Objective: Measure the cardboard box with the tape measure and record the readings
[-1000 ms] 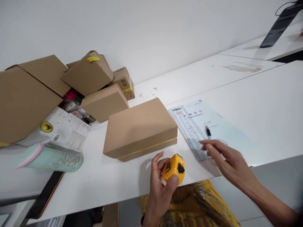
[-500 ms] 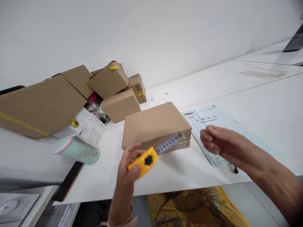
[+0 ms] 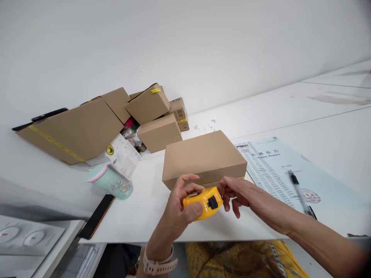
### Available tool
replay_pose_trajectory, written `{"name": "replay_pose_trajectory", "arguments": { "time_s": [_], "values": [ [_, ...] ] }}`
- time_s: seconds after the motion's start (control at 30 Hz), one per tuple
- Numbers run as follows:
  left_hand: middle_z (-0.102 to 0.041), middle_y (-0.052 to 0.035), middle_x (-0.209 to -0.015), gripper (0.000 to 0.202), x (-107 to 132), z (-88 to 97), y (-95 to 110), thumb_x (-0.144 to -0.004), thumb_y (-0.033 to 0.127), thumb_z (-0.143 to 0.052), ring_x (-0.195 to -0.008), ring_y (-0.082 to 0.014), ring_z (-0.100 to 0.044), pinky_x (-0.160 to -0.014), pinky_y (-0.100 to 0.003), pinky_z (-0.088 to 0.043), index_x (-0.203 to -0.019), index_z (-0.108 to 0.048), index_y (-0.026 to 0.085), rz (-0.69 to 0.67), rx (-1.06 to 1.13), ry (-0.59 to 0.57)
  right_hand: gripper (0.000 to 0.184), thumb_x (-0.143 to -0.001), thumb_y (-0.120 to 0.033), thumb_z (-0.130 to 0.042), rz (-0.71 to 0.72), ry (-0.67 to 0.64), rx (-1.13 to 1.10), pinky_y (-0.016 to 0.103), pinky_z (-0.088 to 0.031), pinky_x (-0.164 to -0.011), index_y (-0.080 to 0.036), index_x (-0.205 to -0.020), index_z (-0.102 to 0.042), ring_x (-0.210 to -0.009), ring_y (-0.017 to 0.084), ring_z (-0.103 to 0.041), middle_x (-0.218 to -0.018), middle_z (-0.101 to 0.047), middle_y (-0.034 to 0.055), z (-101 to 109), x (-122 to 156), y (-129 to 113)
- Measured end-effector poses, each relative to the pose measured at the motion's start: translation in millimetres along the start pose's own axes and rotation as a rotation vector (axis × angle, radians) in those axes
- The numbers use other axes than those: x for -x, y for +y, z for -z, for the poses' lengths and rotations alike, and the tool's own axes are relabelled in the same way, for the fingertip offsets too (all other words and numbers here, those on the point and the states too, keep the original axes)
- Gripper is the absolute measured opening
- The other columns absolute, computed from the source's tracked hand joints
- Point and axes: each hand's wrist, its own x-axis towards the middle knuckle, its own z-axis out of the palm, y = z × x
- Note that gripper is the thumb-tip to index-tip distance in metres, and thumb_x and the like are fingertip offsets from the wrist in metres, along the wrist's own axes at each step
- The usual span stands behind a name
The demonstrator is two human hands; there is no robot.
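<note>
My left hand (image 3: 181, 204) grips a yellow tape measure (image 3: 204, 202) over the front part of the white table (image 3: 139, 220), thumb across its case. My right hand (image 3: 236, 193) touches the right end of the tape measure, its fingers pinched together there; what they pinch is hidden. Just behind both hands lies a flat cardboard box (image 3: 204, 158) with a strip of yellow tape along its lower edge.
A printed report sheet (image 3: 278, 170) with a pen (image 3: 300, 195) on it lies to the right. At the left stand a mint cup (image 3: 111, 181), a dark phone (image 3: 97, 216), a white carton (image 3: 121, 154) and a pile of cardboard boxes (image 3: 87, 125) against the wall.
The tape that was pulled out along the box half a second ago is no longer out. My right hand has come left to the tape measure's end. The camera has tilted.
</note>
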Motion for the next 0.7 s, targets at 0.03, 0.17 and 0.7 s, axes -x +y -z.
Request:
{"name": "replay_pose_trajectory", "arguments": {
  "time_s": [0.03,0.17,0.7],
  "values": [
    [-0.069,-0.0044,-0.099,0.067,0,0.2,-1,-0.07,0.055,-0.086,-0.08,-0.0176,-0.066,-0.068,-0.026,-0.051,-0.121,-0.054,0.024,0.001,-0.005,-0.016,0.056,-0.093,-0.072,-0.051,0.005,0.0,-0.01,0.031,-0.047,-0.061,-0.019,-0.086,-0.067,-0.076,0.018,-0.056,-0.092,-0.063,0.0076,0,1,-1],
    [-0.071,-0.0053,-0.101,0.067,-3,16.3,9,-0.069,0.057,-0.085,-0.08,-0.0211,-0.069,-0.066,-0.028,-0.051,-0.121,-0.055,0.025,-0.02,-0.044,0.006,0.046,-0.088,-0.066,-0.064,0.04,0.052,-0.097,0.03,-0.044,-0.058,-0.02,-0.082,-0.066,-0.067,0.015,-0.049,-0.076,-0.056,0.0022,23,2,-16],
    [-0.074,-0.0032,-0.086,0.037,-84,176.0,56,-0.078,0.049,-0.077,-0.073,-0.0174,-0.066,-0.063,-0.027,-0.051,-0.093,-0.072,0.016,0.133,-0.237,0.421,0.036,-0.082,-0.054,-0.071,0.029,0.528,-0.101,0.028,-0.044,-0.061,-0.022,-0.071,-0.059,-0.068,0.015,-0.051,-0.074,-0.058,0.0014,111,-87,-6]
  ]
}}
